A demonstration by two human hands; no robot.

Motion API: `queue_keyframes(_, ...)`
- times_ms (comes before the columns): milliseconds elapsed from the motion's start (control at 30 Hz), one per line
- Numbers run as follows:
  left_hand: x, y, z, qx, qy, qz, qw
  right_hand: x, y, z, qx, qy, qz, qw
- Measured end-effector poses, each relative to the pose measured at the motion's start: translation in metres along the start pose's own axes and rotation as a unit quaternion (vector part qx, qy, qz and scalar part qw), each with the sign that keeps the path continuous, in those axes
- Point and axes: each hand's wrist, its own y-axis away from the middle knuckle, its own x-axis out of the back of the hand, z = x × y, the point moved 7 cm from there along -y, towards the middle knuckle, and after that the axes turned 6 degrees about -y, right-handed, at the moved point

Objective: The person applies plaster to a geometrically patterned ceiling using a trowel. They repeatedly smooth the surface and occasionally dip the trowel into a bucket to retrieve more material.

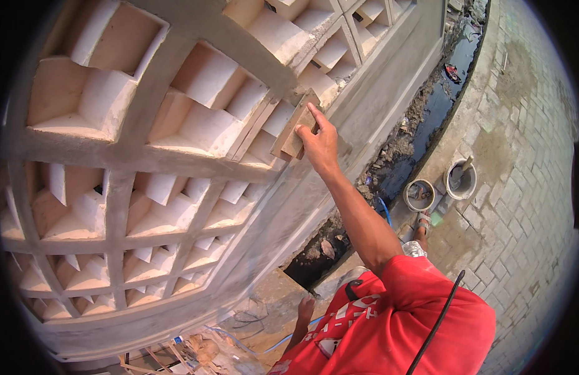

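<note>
My right arm reaches up toward the wall. The right hand (320, 145) is closed around a plasterer's wooden float (288, 147), thumb and forefinger along its near side. The float lies against the wall at the edge of an opening in the ventilation blocks (205, 115), beside the smooth grey plaster band (364, 87). What lies under the float's face is hidden. My left hand (306, 307) is low, close to the red shirt. It is small in the picture, and its fingers cannot be made out clearly.
Two buckets stand on the paving: one pale-rimmed (419, 195), the other (460, 179) holding grey material and a tool. An open drain (436, 119) with dark water and rubble runs along the wall's foot. A blue hose (384, 211) crosses it. Wood scraps (202, 355) lie at the bottom left.
</note>
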Motion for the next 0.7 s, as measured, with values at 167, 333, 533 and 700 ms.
queue_keyframes(167,0.0,-0.03,-0.044,-0.016,-0.068,0.011,0.998,-0.019,0.033,0.019,0.024,0.093,-0.065,0.993)
queue_keyframes(333,-0.004,-0.022,-0.024,-0.018,0.037,-0.008,0.999,0.015,0.009,0.024,-0.063,-0.003,0.001,0.998)
queue_keyframes(533,-0.005,-0.017,-0.015,0.016,0.006,-0.033,0.999,-0.002,0.027,0.043,-0.001,0.095,-0.052,0.994)
queue_keyframes(700,0.002,-0.017,-0.007,-0.041,0.059,-0.03,0.997,0.019,0.002,0.04,-0.049,-0.003,-0.017,0.999)
